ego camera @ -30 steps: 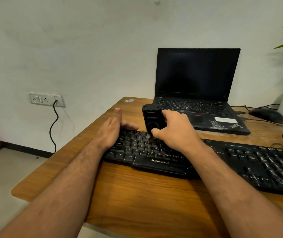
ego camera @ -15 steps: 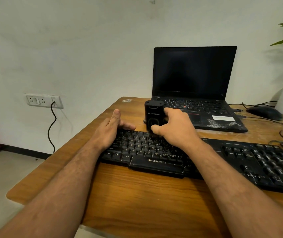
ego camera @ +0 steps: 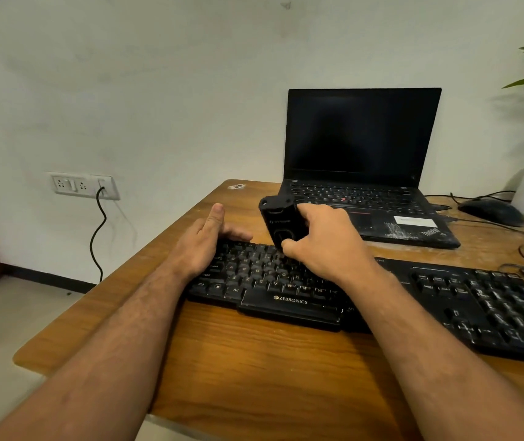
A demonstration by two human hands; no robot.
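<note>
Above the rear edge of the Zebronics keyboard (ego camera: 273, 281), the right hand (ego camera: 324, 243) grips a small black device (ego camera: 278, 221), tilted slightly left. The thumb lies on its front face; the fingers wrap its right side. The left hand (ego camera: 205, 241) rests on the keyboard's left end, fingers straight and relaxed. A laptop (ego camera: 362, 167) stands behind.

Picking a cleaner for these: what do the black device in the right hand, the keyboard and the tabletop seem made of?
Black device: likely matte hard plastic, dull sheen, moulded corners. Keyboard: matte black plastic, white printed legends. Tabletop: wood or wood-look laminate, visible grain, slight gloss; cannot tell which.
</note>
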